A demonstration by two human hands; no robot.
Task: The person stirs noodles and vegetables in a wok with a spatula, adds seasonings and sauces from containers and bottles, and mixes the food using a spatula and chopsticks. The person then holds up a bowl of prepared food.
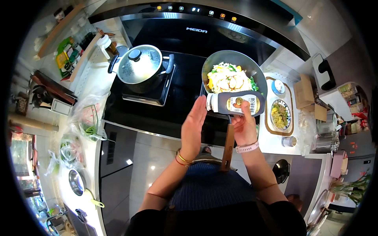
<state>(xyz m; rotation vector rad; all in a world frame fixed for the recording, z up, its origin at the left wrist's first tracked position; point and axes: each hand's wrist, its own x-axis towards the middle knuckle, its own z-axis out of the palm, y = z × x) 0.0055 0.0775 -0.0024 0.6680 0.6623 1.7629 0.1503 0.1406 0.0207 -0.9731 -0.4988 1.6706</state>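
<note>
My right hand [245,126] is wrapped round a dark sauce bottle [258,103] with a pale label, tipped on its side with its white cap end to the left. My left hand [193,128] is upright at that end, fingers straight and together, palm against or very close to the cap; I cannot tell if they touch. Behind the bottle is a wok [258,72] on the right burner. Noodle-like food [228,76] with brown sauce lines and green leaves fills it. The wok's wooden handle [227,147] points towards me, below the bottle.
A lidded pot [138,67] stands on the left burner. To the right, a tray [269,122] carries a patterned plate of food [280,115] and a small tub [278,86]. A jar [289,141] is near the counter edge. Bagged vegetables [73,151] and a metal bowl [76,182] are on the left.
</note>
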